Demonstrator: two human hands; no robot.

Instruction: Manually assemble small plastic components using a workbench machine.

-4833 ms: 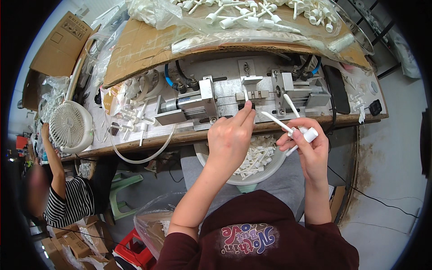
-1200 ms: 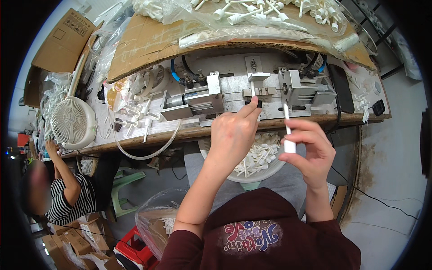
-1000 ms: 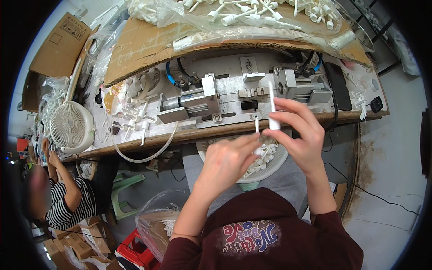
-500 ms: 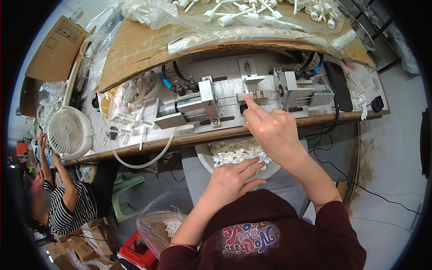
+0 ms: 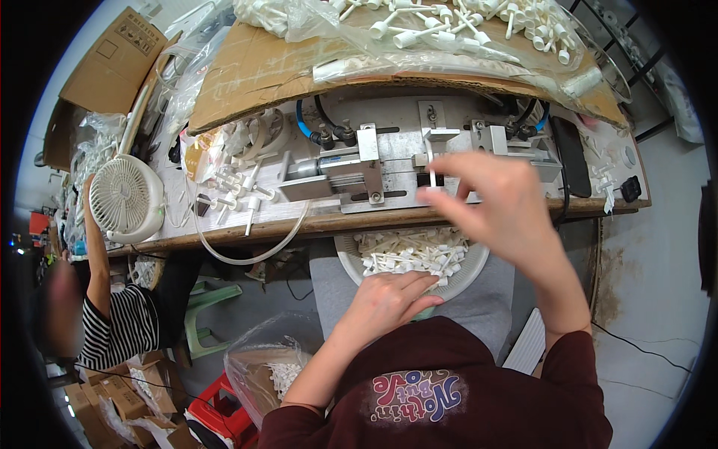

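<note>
My right hand [image 5: 497, 202] is over the metal clamping jig [image 5: 396, 196] at the bench's front edge, slightly blurred. Its thumb and forefinger are spread apart beside a slim white plastic stick part [image 5: 431, 173] at the jig's middle; no grip on it shows. The hand hides much of the jig's right block. My left hand [image 5: 385, 299] lies with fingers stretched out over the near rim of a white basket [image 5: 480, 268] on my lap. Many small white plastic stick parts [image 5: 415, 254] fill the basket.
Cardboard [image 5: 247, 71] with white parts overhangs the jig. A fan [image 5: 126, 198], loose white fittings [image 5: 250, 206] and a curved clear hose [image 5: 254, 260] are at left. A black phone-like slab [image 5: 571, 157] lies right. A person in a striped top [image 5: 120, 333] sits far left.
My right hand has drawn back right from the jig, its pointing forefinger now parted from the thumb. A white stick shows at the jig's middle. The view has shifted slightly; my left hand stays.
</note>
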